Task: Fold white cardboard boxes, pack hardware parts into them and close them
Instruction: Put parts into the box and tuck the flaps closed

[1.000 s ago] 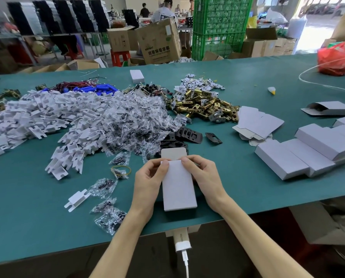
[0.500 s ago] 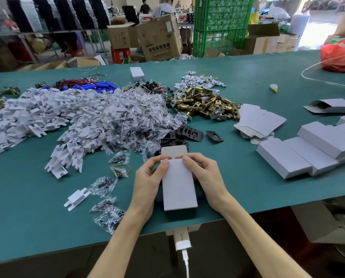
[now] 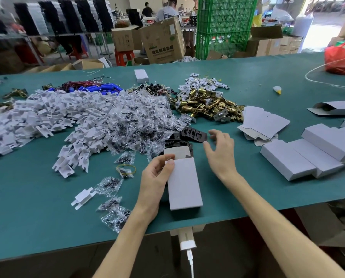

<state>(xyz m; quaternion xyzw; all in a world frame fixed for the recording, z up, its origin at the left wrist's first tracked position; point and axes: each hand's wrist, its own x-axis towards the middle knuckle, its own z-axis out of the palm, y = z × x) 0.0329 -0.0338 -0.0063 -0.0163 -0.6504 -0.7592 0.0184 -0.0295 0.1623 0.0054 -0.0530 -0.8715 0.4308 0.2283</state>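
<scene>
Contents of white box (image 3: pixel 184 183) unseen.

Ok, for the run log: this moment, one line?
left hand: holds white box | right hand: open, near black plates | top flap: open

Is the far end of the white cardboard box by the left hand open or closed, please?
Open: the white cardboard box has its end flap unfolded beyond its mouth; contents hidden.

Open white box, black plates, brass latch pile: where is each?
open white box (image 3: pixel 184 185), head view, on its top face
black plates (image 3: pixel 194 134), head view, on the topmost plate
brass latch pile (image 3: pixel 205 104), head view, middle of the heap
</scene>
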